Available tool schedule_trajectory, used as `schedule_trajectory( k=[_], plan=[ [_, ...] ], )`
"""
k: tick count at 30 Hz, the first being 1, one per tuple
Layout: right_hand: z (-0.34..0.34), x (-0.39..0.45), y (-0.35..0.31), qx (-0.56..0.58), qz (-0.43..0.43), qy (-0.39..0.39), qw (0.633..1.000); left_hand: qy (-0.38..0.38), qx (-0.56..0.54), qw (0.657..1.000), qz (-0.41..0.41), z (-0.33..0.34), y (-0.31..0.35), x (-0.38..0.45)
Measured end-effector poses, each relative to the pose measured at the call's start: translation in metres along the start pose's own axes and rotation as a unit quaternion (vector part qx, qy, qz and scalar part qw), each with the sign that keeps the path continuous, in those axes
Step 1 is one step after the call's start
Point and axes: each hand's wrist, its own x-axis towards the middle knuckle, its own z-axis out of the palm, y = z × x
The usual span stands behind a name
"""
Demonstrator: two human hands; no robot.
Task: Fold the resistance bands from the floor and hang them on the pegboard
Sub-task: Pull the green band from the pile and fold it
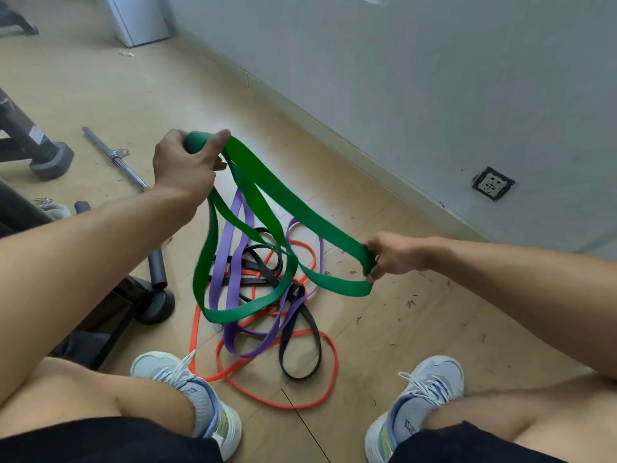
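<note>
Pale wood-look flooring (417, 332) meets a grey wall (417, 78) along a cream skirting board, and a square black-framed wall socket (493, 183) sits low on that wall. At the left edge stand the dark legs and rubber feet of black gym equipment (50, 158), with a short chromed steel bar (115, 158) lying on the floor just beside them and a white cabinet base (140, 18) further back. Small bits of debris are scattered over the boards.

A person crouches over the floor in black shorts and pale grey-blue lace-up trainers (430, 392). Between the feet lies a tangle of flat rubber loops: a thin orange resistance band (329, 349), a black resistance band (317, 332) and a purple resistance band (230, 235), all crossing over one another, the purple one rising partly off the floor behind the green.

The wide green rubber resistance band (300, 212) is lifted clear above that pile. The left hand (187, 162) holds one folded end high, its grip curled over the band with the thumb pressed on top. The right hand (390, 255) pinches the other end lower and to the right, its grip closed around the fold. Between the two hands the green band sags in several loops, the lowest apparently brushing the pile, though contact is hard to judge.
</note>
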Motion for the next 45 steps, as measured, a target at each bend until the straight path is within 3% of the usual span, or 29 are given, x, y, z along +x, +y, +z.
schedule_trajectory(
  k=[4,6,9,13,17,22,27,29,32,36,45],
  plan=[
    [-0.013,0.002,0.006,0.155,0.052,0.145,0.976,-0.015,0.033,0.999,0.01,0.001,-0.003,-0.001],
    [-0.02,0.004,0.01,0.179,0.096,0.212,0.956,-0.031,0.039,0.999,0.013,0.004,-0.004,-0.002],
    [-0.025,0.002,0.016,0.154,0.149,0.245,0.946,-0.042,0.059,0.997,0.023,0.007,-0.005,-0.003],
    [-0.025,0.002,0.03,0.036,0.191,0.171,0.966,-0.086,0.079,0.992,0.04,0.006,-0.002,-0.009],
    [-0.02,0.0,0.034,-0.041,0.22,0.087,0.971,-0.178,0.104,0.977,0.058,0.007,0.009,-0.022],
    [-0.025,0.0,0.035,-0.1,0.225,0.072,0.967,-0.277,0.239,0.925,0.101,0.007,0.019,-0.032],
    [-0.028,-0.011,0.034,-0.214,0.233,0.015,0.949,-0.317,0.264,0.904,0.11,0.006,0.018,-0.033],
    [-0.023,-0.012,0.025,-0.202,0.195,0.01,0.96,-0.334,0.262,0.898,0.115,0.009,0.02,-0.037],
    [-0.021,-0.013,-0.005,-0.039,0.042,0.03,0.998,-0.364,0.273,0.882,0.123,0.018,0.024,-0.045],
    [-0.017,-0.023,-0.061,0.119,-0.128,0.049,0.983,-0.383,0.28,0.871,0.128,0.03,0.028,-0.053],
    [-0.001,-0.025,-0.087,0.209,-0.216,0.128,0.945,-0.384,0.259,0.872,0.161,0.029,0.05,-0.058]
  ],
)
